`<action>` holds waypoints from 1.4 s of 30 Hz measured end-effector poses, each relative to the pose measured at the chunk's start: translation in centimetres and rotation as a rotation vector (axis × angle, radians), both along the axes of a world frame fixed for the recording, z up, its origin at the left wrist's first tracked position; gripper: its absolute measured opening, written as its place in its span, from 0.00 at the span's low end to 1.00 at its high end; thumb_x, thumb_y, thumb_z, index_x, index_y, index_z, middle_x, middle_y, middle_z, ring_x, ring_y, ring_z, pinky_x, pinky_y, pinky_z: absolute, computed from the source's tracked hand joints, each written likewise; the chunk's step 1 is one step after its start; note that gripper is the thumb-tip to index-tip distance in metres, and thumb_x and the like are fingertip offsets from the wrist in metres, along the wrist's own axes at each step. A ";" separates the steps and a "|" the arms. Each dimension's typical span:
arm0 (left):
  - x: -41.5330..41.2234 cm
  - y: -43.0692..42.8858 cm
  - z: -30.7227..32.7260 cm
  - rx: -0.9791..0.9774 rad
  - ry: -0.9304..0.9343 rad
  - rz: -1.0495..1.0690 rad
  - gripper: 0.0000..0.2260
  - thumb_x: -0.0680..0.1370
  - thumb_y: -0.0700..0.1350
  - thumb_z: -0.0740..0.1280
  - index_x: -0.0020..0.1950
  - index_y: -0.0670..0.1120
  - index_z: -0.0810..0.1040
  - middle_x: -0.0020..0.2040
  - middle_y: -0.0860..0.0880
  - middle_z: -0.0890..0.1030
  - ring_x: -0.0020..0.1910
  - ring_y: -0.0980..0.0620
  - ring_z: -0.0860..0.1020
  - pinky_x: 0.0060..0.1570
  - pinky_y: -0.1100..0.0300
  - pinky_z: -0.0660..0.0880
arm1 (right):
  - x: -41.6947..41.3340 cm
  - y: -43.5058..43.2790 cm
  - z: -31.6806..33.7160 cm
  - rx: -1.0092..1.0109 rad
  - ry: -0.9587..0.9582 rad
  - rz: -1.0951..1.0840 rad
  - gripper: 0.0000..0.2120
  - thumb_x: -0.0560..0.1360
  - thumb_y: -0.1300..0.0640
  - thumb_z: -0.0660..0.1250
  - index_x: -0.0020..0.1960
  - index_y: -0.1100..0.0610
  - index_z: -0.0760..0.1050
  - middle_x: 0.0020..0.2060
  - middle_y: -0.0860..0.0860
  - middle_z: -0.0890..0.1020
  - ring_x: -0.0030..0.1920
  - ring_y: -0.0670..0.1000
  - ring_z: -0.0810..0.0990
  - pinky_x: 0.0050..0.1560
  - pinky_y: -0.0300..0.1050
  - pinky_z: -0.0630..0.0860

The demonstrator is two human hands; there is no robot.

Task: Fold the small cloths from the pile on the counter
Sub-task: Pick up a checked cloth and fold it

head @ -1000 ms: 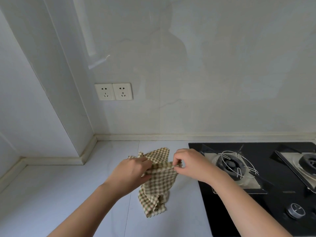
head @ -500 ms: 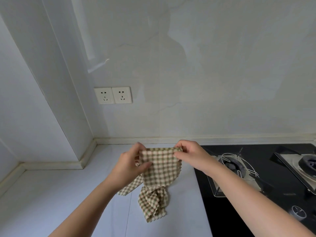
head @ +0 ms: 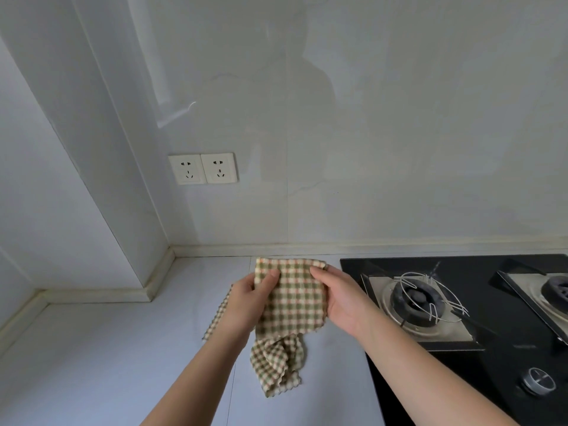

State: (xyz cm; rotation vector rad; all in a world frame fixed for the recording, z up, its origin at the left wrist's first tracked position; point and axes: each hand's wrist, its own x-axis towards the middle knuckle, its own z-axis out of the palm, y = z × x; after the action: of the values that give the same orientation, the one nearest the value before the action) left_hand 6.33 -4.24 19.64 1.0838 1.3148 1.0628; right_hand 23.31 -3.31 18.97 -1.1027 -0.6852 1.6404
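Both hands, left hand (head: 249,298) and right hand (head: 339,298), pinch a checked cloth (head: 293,298) spread above the crumpled cloth pile (head: 278,368) on the worktop (head: 123,348)

A pale, glossy wall (head: 399,133) carries a double socket (head: 203,168) at ten o'clock above the white counter (head: 92,348), where a black glass gas hob (head: 504,361) with wire-ringed burner (head: 421,298) and knob (head: 537,381) lies at four o'clock.
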 end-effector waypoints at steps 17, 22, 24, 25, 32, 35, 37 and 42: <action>0.1 -0.5 -1.0 -0.063 -0.150 -0.156 0.22 0.71 0.59 0.70 0.56 0.44 0.78 0.52 0.46 0.84 0.51 0.48 0.83 0.52 0.53 0.78 | -1.2 -0.6 -2.7 0.521 -0.697 -0.335 0.14 0.83 0.56 0.58 0.42 0.62 0.70 0.33 0.54 0.73 0.33 0.44 0.69 0.36 0.43 0.68; 1.5 -0.3 -0.8 -0.194 -0.342 -0.105 0.18 0.70 0.48 0.71 0.56 0.39 0.79 0.52 0.41 0.84 0.50 0.46 0.83 0.47 0.55 0.78 | 1.1 -0.9 -2.2 0.334 -0.427 -0.185 0.10 0.79 0.50 0.66 0.47 0.56 0.79 0.40 0.47 0.84 0.41 0.42 0.83 0.41 0.36 0.77; 2.7 -0.4 -1.0 -0.140 -0.301 -0.067 0.16 0.73 0.47 0.70 0.57 0.39 0.79 0.51 0.42 0.84 0.49 0.46 0.83 0.46 0.55 0.79 | 2.4 -0.9 -2.3 0.184 -0.299 -0.017 0.09 0.77 0.50 0.68 0.51 0.55 0.80 0.45 0.49 0.86 0.47 0.46 0.85 0.45 0.41 0.80; 3.3 -0.4 -1.1 -0.106 -0.254 -0.040 0.14 0.74 0.47 0.70 0.56 0.40 0.79 0.50 0.43 0.85 0.49 0.46 0.84 0.46 0.54 0.79 | 3.0 -0.8 -2.5 0.163 -0.274 0.030 0.08 0.77 0.52 0.68 0.53 0.55 0.80 0.47 0.50 0.86 0.49 0.49 0.85 0.48 0.44 0.80; 8.0 -0.9 -1.4 0.041 -0.030 0.144 0.18 0.76 0.55 0.68 0.47 0.39 0.79 0.41 0.47 0.83 0.41 0.47 0.81 0.43 0.53 0.78 | 5.3 -0.8 -3.8 0.292 -0.592 -0.218 0.11 0.81 0.51 0.61 0.50 0.57 0.78 0.45 0.55 0.83 0.46 0.49 0.82 0.48 0.46 0.78; 10.3 -0.9 -1.2 -0.110 -0.210 -0.023 0.12 0.76 0.47 0.69 0.55 0.41 0.79 0.49 0.44 0.85 0.49 0.45 0.84 0.49 0.51 0.79 | 7.9 -0.9 -3.4 0.316 -0.609 -0.272 0.10 0.81 0.51 0.60 0.49 0.55 0.77 0.44 0.51 0.83 0.43 0.43 0.80 0.44 0.38 0.76; 12.0 -0.9 -1.3 -0.130 -0.225 -0.033 0.10 0.76 0.42 0.69 0.55 0.40 0.79 0.49 0.41 0.85 0.48 0.43 0.83 0.49 0.50 0.80 | 10.1 -1.0 -3.1 0.355 -0.664 -0.260 0.09 0.81 0.51 0.60 0.48 0.52 0.77 0.41 0.47 0.82 0.40 0.39 0.79 0.41 0.31 0.74; 18.8 -1.5 -1.0 -0.124 -0.326 -0.091 0.09 0.75 0.37 0.69 0.55 0.42 0.80 0.51 0.43 0.85 0.49 0.46 0.83 0.47 0.55 0.79 | 17.6 -2.2 -2.5 0.410 -0.777 -0.242 0.15 0.81 0.52 0.61 0.44 0.63 0.74 0.34 0.59 0.78 0.32 0.43 0.71 0.34 0.36 0.68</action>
State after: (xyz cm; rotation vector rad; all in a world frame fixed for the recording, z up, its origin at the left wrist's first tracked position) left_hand 25.09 -5.75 18.65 0.8300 1.0460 1.0262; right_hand 40.86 -5.54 16.46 -1.4386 -1.2587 0.7778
